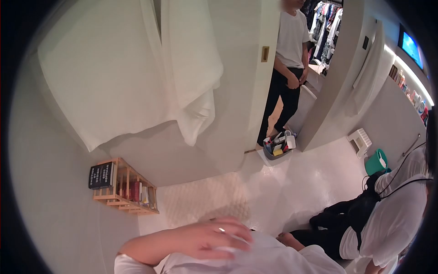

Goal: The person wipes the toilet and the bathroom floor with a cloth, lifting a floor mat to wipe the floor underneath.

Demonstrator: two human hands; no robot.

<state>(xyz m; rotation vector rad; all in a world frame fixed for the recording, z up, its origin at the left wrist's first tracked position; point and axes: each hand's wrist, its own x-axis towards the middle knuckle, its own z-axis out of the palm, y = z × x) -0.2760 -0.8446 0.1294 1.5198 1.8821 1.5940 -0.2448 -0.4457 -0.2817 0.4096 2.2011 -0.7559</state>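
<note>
So the left hand (209, 239) is hanging over the front of the white shirt (276, 250) at the bottom of the view, pointing rightward across the body with its fingers loosely spread and a bit blurry, nothing visible in them, though I can't tell if they're actually touching the fabric. Shirt's longer stretch runs left to right along the bottom edge; can't see the right hand. Only writing I can read is on the dark book (101, 175) on the wooden rack (109, 199), upside down from here: "EMOTION BY DESIGN", "GREG HOFFMAN".
</note>
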